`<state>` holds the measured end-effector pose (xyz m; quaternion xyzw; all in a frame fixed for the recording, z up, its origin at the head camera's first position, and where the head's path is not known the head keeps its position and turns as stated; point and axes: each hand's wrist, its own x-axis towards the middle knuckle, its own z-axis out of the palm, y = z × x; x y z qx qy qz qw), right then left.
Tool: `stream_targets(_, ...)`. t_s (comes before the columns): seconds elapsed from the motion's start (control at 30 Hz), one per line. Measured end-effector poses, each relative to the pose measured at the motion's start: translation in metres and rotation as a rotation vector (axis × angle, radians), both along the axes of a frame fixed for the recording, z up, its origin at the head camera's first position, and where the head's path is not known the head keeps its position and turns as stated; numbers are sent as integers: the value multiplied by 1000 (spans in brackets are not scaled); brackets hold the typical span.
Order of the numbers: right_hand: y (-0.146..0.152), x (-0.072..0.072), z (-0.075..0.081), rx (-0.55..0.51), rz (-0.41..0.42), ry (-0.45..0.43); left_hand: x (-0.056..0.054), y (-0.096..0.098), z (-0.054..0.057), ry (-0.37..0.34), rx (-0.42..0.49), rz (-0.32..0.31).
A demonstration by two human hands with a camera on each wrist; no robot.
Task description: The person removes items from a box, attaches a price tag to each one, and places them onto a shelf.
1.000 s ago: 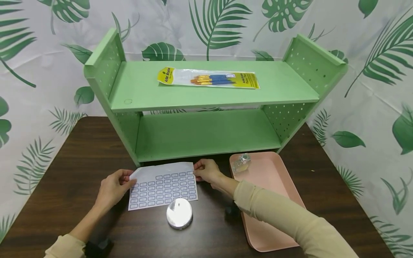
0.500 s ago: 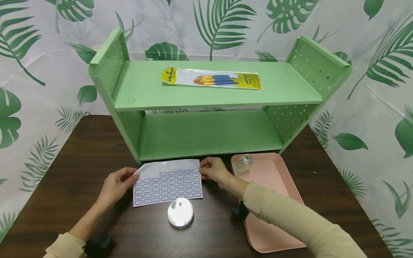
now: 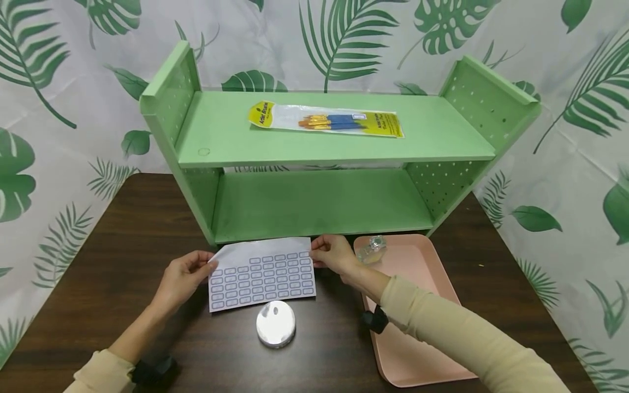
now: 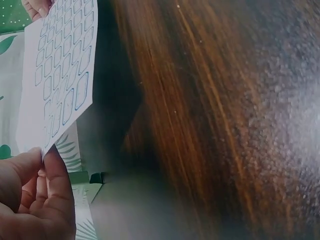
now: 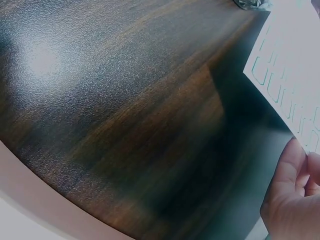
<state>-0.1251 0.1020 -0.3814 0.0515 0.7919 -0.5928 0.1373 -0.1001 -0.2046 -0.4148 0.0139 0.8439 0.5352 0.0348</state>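
A white sheet of blue-bordered label stickers [image 3: 262, 275] is held between both hands, its top rows bare of labels on the left. My left hand [image 3: 184, 278] pinches the sheet's left edge between thumb and fingers; the left wrist view shows the same pinch on the sheet [image 4: 60, 75]. At the right edge, my right hand [image 3: 336, 256] pinches it near the upper corner. The sheet is raised off the table in the wrist views. Just below its lower edge in the head view lies a round silver-lidded tin [image 3: 276, 323].
A green two-tier shelf [image 3: 319, 204] stands behind the sheet, with a packet of paintbrushes [image 3: 326, 120] on its upper tier. Under the right forearm lies a pink tray [image 3: 408, 262] holding a small clear glass bottle [image 3: 372, 250]. All stand on a dark wooden table [image 3: 216, 355].
Both hands and the sheet have shifted slightly up and to the right in the head view, while the view itself also moved a little. Both pinches stay as they were.
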Motion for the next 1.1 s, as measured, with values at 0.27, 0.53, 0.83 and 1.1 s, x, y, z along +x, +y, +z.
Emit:
stream_targets(0.27, 3, -1, -1, -5, -12, -3, 0, 2, 4, 4, -18, -1)
stream_targets(0.53, 5, -2, 1, -18, -11, -17, 0, 3, 7, 21, -14, -18)
stream_targets(0.83, 11, -5, 7, -84, -26, 20, -1, 4, 9, 6, -53, 0)
stream_targets(1.1, 11, -9, 17, 31, -12, 201, -1, 6, 14, 22, -47, 12)
